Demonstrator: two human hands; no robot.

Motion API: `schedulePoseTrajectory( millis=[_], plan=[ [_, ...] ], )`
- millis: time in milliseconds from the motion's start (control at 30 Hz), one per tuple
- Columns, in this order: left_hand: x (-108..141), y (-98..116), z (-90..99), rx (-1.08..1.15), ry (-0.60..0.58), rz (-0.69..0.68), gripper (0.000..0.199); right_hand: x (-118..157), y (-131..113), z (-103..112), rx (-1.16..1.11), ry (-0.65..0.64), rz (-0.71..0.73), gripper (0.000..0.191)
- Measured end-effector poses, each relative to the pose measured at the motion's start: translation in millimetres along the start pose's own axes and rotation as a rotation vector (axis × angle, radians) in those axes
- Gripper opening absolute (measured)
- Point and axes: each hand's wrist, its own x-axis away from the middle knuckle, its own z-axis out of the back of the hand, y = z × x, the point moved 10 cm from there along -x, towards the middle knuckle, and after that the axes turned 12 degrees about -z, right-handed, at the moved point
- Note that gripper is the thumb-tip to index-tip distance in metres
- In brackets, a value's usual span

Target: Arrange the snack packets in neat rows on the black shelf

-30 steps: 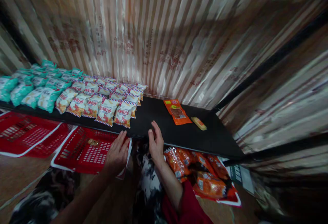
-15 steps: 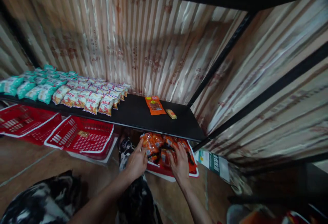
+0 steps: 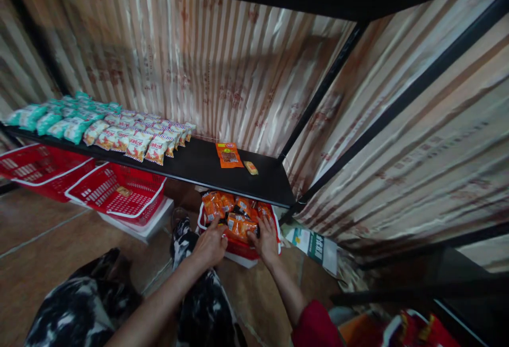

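Lowered from beside the flat black shelf [image 3: 199, 163], left hand [image 3: 211, 244] and right hand [image 3: 265, 239] now work at glossy orange packets [image 3: 240, 225]; grip indeterminable.

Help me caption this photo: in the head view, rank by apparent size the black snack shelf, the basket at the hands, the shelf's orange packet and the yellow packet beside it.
1. Black snack shelf
2. Red basket
3. Orange packet
4. Yellow packet

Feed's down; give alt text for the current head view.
Left hand and right hand are over a red basket of orange packets below a black shelf. Teal bags and white bags line the shelf's left; an orange pouch and small yellow packet lie toward its right.
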Motion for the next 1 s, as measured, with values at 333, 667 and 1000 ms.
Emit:
schedulePoseTrajectory(
  millis=[333,667,1000],
  plan=[
    [23.6,10.2,0.0,-0.039,0.197,0.144,0.035,-1.9,4.5,-5.9,0.128,-0.262,0.074,0.058],
    [44.3,12.0,-61.6,-0.003,0.153,0.265,0.032,2.2,-3.4,-8.8,0.18,-0.524,0.233,0.061],
    [39.0,6.4,-60.4,-0.012,0.125,0.284,0.036,-2.8,-14.0,2.6,0.21,-0.567,0.271,0.054]
  ],
)
